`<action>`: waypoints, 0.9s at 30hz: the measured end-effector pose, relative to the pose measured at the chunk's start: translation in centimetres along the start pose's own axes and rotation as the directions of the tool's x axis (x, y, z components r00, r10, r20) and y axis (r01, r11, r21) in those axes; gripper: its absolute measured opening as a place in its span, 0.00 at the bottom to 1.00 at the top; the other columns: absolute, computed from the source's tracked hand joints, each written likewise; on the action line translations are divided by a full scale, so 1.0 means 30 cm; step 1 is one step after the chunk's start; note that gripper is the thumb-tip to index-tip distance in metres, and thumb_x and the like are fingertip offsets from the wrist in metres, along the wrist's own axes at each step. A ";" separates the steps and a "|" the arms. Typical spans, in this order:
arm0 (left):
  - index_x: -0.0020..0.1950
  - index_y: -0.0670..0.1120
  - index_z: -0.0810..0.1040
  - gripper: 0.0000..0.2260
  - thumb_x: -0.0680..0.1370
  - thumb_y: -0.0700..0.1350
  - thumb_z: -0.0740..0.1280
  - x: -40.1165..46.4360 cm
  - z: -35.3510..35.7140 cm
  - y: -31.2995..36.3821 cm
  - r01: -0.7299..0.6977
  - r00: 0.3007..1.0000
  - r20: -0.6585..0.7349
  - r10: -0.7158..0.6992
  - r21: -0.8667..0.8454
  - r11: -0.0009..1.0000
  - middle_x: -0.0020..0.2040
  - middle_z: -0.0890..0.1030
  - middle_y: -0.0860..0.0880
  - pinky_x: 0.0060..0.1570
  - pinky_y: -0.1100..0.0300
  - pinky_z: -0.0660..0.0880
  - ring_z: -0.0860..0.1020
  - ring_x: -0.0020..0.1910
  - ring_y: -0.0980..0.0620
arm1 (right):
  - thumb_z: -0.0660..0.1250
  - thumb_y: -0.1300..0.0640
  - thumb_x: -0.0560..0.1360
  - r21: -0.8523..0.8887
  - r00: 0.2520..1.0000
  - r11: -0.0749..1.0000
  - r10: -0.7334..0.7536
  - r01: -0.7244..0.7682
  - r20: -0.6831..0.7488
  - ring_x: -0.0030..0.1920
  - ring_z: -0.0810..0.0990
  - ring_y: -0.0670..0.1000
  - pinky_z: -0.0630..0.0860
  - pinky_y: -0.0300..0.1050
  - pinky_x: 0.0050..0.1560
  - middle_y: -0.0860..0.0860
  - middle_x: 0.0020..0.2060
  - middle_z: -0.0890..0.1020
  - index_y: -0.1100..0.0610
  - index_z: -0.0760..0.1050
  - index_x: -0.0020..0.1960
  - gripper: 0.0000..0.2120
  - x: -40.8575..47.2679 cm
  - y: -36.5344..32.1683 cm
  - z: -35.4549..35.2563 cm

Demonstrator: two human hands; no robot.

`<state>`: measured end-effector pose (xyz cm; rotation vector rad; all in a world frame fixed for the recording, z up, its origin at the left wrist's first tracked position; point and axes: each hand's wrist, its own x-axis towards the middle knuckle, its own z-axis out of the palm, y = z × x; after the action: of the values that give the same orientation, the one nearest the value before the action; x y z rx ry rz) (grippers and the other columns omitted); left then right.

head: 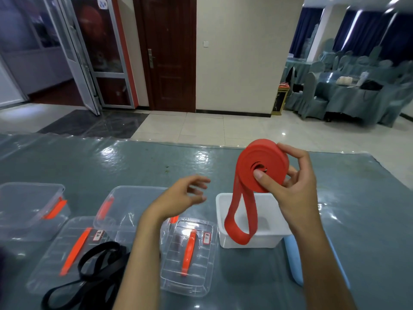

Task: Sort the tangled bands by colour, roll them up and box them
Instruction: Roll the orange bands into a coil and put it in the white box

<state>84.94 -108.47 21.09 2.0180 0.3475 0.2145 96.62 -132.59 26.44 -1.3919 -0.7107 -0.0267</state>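
Observation:
My right hand [290, 182] grips a red band [252, 159], mostly wound into a flat roll, with my thumb pressed on its centre. The loose end of the red band hangs as a loop down into a white box [274, 240] on the table. My left hand [183, 195] hovers to the left of the roll with relaxed, slightly blurred fingers and holds nothing. A black band [98, 265] lies tangled on the table at the lower left, partly under my left forearm.
Two clear boxes [29, 211] [129, 209] stand at the left and centre. Two clear lids with orange handles [73, 249] [190, 253] lie in front of them. A light blue object [292, 258] lies behind my right forearm. The table [111, 162] has a glossy teal cover.

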 end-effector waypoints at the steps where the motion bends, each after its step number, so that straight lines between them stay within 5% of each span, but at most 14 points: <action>1: 0.68 0.53 0.80 0.15 0.82 0.41 0.72 -0.004 -0.003 0.046 -0.073 0.996 -0.057 0.068 -0.090 0.993 0.62 0.84 0.52 0.65 0.56 0.80 0.82 0.62 0.51 | 0.83 0.51 0.68 -0.012 0.999 1.000 0.001 -0.001 0.033 0.54 0.88 0.48 0.85 0.41 0.47 0.44 0.56 0.86 0.41 0.73 0.69 0.33 -0.002 -0.002 0.001; 7: 0.73 0.51 0.79 0.19 0.82 0.50 0.71 -0.043 -0.002 0.219 -0.332 0.943 -0.106 0.315 -0.306 0.892 0.68 0.83 0.53 0.70 0.56 0.76 0.79 0.71 0.54 | 0.83 0.54 0.69 -0.016 0.983 1.000 -0.007 0.011 0.184 0.54 0.88 0.52 0.85 0.42 0.47 0.46 0.56 0.85 0.42 0.74 0.70 0.33 -0.008 -0.024 0.005; 13: 0.66 0.46 0.83 0.17 0.77 0.40 0.78 -0.058 0.009 0.238 -0.357 0.934 -0.122 0.336 -0.376 0.855 0.61 0.86 0.48 0.63 0.56 0.80 0.83 0.64 0.50 | 0.83 0.55 0.69 -0.034 0.959 0.999 -0.013 0.023 0.283 0.57 0.86 0.49 0.84 0.39 0.50 0.43 0.59 0.85 0.40 0.76 0.70 0.33 -0.019 -0.036 0.013; 19: 0.59 0.48 0.84 0.18 0.71 0.45 0.82 -0.071 -0.013 0.222 -0.355 0.934 -0.132 0.331 -0.427 0.832 0.53 0.88 0.44 0.56 0.57 0.82 0.86 0.52 0.48 | 0.84 0.56 0.67 -0.014 0.956 1.000 -0.009 0.014 0.293 0.56 0.87 0.51 0.83 0.39 0.50 0.46 0.57 0.87 0.39 0.78 0.69 0.34 -0.029 -0.037 0.021; 23: 0.54 0.50 0.81 0.16 0.71 0.44 0.82 -0.062 -0.003 0.216 -0.403 0.915 -0.168 0.367 -0.442 0.802 0.55 0.86 0.47 0.55 0.58 0.81 0.85 0.55 0.48 | 0.84 0.56 0.67 0.040 0.971 0.999 -0.028 0.019 0.239 0.54 0.88 0.51 0.84 0.39 0.49 0.47 0.55 0.87 0.39 0.78 0.69 0.35 -0.034 -0.045 0.043; 27: 0.54 0.48 0.77 0.17 0.73 0.46 0.83 -0.052 0.002 0.209 -0.414 0.909 -0.137 0.394 -0.416 0.810 0.55 0.84 0.43 0.56 0.46 0.84 0.85 0.54 0.36 | 0.85 0.51 0.66 0.117 0.990 0.993 -0.009 -0.008 0.142 0.54 0.88 0.52 0.84 0.40 0.48 0.49 0.55 0.87 0.38 0.77 0.69 0.34 -0.031 -0.055 0.060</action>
<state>84.44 -111.71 26.64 1.6149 -0.1118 0.5565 94.39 -131.68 27.47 -1.2902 -0.8187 0.1136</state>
